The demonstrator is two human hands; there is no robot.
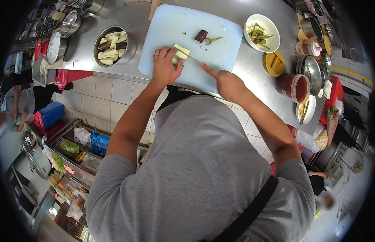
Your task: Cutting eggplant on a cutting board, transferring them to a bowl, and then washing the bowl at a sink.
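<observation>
On the white cutting board (163,27), my left hand (166,65) steadies a pale-fleshed piece of eggplant (182,52), fingers bent over its near end. My right hand (231,86) grips a knife (194,58), the index finger stretched along it; the blade lies against the eggplant, and the handle is hidden in my palm. Farther up the board are a purple-skinned eggplant chunk (201,36) and a cut-off green stem (213,40). Left of the board, a round metal pot (131,51) holds several eggplant pieces (110,52).
A white bowl (247,39) of green trimmings stands right of the board, near a yellow lid (274,64). Beyond are a plastic tub of red sauce (291,87) and metal bowls (308,71). More metal bowls (69,24) sit far left. Other people appear at both sides, away from the board.
</observation>
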